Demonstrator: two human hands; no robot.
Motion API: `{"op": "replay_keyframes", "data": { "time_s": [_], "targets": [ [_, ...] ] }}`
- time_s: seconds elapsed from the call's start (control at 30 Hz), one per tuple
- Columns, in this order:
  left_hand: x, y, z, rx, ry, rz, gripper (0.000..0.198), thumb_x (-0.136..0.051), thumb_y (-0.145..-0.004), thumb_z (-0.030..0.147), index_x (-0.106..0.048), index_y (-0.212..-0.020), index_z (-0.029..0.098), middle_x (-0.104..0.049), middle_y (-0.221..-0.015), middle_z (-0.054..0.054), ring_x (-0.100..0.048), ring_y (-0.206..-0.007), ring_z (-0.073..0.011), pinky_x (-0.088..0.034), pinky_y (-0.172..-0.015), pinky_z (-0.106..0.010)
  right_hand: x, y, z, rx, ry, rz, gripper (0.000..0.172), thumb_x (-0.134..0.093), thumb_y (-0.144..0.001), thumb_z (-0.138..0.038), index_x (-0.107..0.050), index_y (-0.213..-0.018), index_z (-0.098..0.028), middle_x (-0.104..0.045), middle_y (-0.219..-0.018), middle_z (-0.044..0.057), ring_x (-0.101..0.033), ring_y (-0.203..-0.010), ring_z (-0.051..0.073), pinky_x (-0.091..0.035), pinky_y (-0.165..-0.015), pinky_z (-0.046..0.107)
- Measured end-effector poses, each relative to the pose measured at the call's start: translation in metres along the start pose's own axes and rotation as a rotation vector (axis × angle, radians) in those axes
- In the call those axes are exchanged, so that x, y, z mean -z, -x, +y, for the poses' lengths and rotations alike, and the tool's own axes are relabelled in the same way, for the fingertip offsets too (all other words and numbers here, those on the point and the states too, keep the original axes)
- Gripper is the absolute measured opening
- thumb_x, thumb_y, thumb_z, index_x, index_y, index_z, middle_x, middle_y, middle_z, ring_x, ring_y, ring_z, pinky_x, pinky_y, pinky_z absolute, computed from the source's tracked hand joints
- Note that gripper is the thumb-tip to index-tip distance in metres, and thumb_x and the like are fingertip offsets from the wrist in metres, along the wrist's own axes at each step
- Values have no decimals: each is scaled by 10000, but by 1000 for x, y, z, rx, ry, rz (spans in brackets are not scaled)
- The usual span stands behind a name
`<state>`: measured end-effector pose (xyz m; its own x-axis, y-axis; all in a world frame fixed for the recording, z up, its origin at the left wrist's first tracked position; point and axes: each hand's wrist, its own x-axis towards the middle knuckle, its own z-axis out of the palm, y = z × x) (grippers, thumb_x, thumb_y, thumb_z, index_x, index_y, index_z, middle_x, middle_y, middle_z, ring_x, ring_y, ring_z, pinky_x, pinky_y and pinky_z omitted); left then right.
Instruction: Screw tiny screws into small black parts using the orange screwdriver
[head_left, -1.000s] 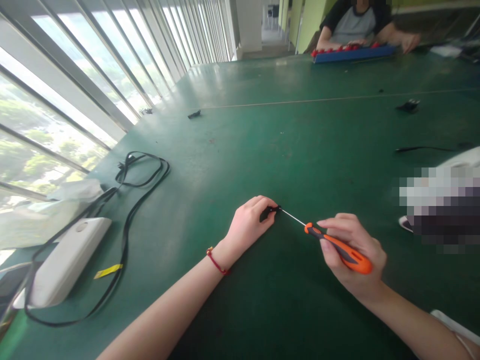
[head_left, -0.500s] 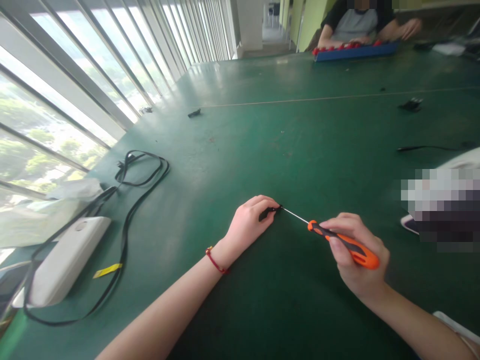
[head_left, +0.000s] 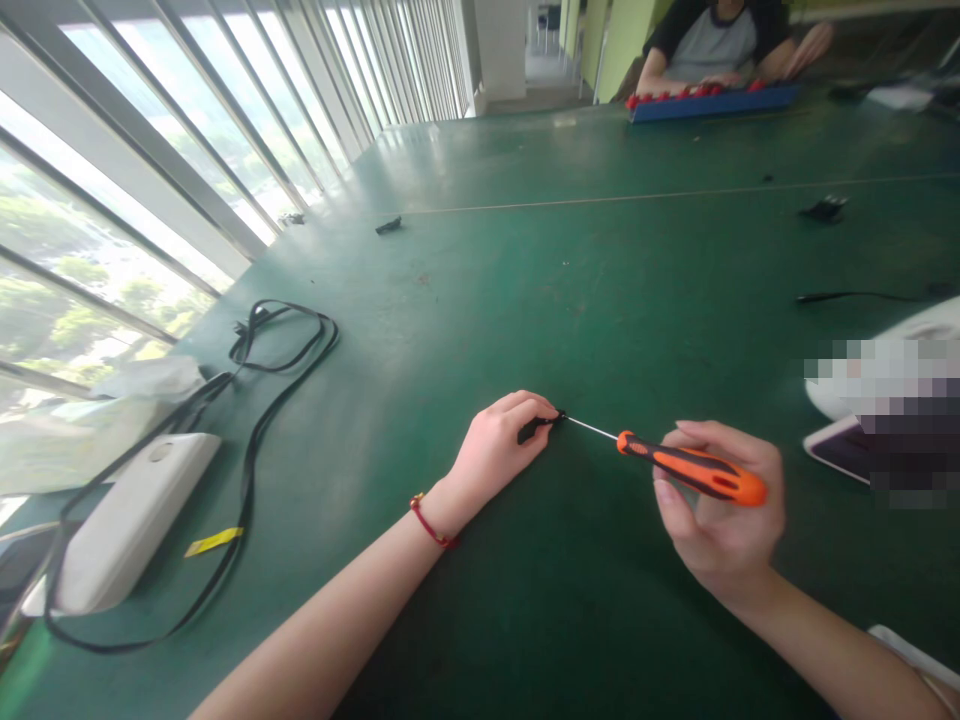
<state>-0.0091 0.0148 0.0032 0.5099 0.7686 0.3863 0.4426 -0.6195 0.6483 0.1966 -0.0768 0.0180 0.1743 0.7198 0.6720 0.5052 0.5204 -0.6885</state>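
My left hand (head_left: 504, 437) rests low over the table, its fingers closed around a small black part (head_left: 531, 428) that is mostly covered. A screwdriver (head_left: 694, 468) with an orange and black handle points left, and its thin metal shaft meets the black part at my left fingertips. My right hand (head_left: 731, 505) holds the handle between thumb and fingers, the grip looking loose. Whether the tip sits in a screw is too small to tell. A red cord bracelet (head_left: 433, 522) is on my left wrist.
On the left lie a white power strip (head_left: 139, 525), its black cable (head_left: 251, 470) and a plastic bag (head_left: 82, 440). At right are a white object (head_left: 919, 345), partly blurred, and a black wire (head_left: 855, 296). Across the green table (head_left: 465, 310), a person (head_left: 712, 45) sits behind a blue tray (head_left: 720, 105).
The screwdriver handle has rolled and its rear end has risen slightly. My right fingers have shifted and loosened around it. My left hand stays in place.
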Motion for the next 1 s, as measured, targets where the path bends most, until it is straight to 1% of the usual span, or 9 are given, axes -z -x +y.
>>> {"op": "replay_keyframes", "data": {
  "time_s": [0.07,0.2,0.4,0.5,0.57,0.67,0.77,0.9,1.0],
  "targets": [
    [0,0,0,0,-2,-6,141,-544,-858,122,-653,-918,188,-698,-1001,-38,-667,-916,-160,-553,-826,-292,0,-1,0,-21,-1,-17,514,-656,-743,-151,-510,-1232,-218,-565,-839,23,-594,-681,172,-531,-615,348],
    [0,0,0,-10,-9,-7,146,-542,-853,115,-651,-912,192,-699,-996,-37,-669,-907,-160,-554,-816,-290,4,0,0,30,115,-184,220,-613,-798,-151,-601,-1004,-225,-581,-791,15,-582,-642,152,-517,-604,334],
    [0,0,0,-27,-22,-22,155,-533,-860,111,-645,-930,191,-693,-1002,-35,-660,-920,-154,-546,-822,-278,2,2,1,60,15,-53,528,-656,-728,-130,-509,-1228,-214,-562,-889,36,-596,-753,179,-543,-641,335],
    [0,0,0,-23,-36,-27,161,-531,-857,107,-644,-934,192,-690,-1004,-35,-656,-922,-158,-544,-826,-283,4,1,0,45,102,-173,340,-627,-777,-172,-569,-1108,-220,-564,-722,-6,-589,-662,167,-526,-612,327],
    [0,1,0,-22,-40,-27,166,-530,-855,103,-643,-939,192,-689,-1008,-34,-655,-921,-158,-543,-825,-285,5,2,1,70,150,-192,210,-623,-792,-167,-603,-993,-225,-603,-743,8,-612,-682,173,-528,-615,323],
    [0,1,0,-20,-43,-26,170,-526,-856,102,-641,-941,191,-687,-1006,-35,-653,-919,-159,-543,-821,-285,4,3,4,67,82,-60,331,-656,-757,-139,-592,-1071,-222,-604,-936,55,-630,-758,179,-551,-617,314],
    [0,1,0,-19,-41,-29,176,-522,-855,102,-643,-942,197,-685,-1003,-36,-653,-918,-160,-544,-823,-287,4,3,5,40,20,-42,488,-665,-734,-140,-529,-1195,-227,-582,-901,38,-614,-736,177,-558,-640,338],
    [1,1,0,-22,-33,-26,173,-523,-854,102,-642,-937,197,-686,-1003,-34,-658,-912,-159,-547,-818,-287,6,1,3,84,112,-194,267,-626,-783,-157,-593,-1036,-233,-601,-700,-6,-603,-647,173,-530,-616,337],
    [1,2,-1,-15,-26,-24,170,-523,-860,108,-644,-940,197,-688,-1009,-37,-659,-918,-161,-550,-825,-290,5,1,4,109,111,-116,305,-640,-765,-142,-593,-1048,-243,-637,-845,31,-631,-737,190,-542,-617,331]
  ]
}}
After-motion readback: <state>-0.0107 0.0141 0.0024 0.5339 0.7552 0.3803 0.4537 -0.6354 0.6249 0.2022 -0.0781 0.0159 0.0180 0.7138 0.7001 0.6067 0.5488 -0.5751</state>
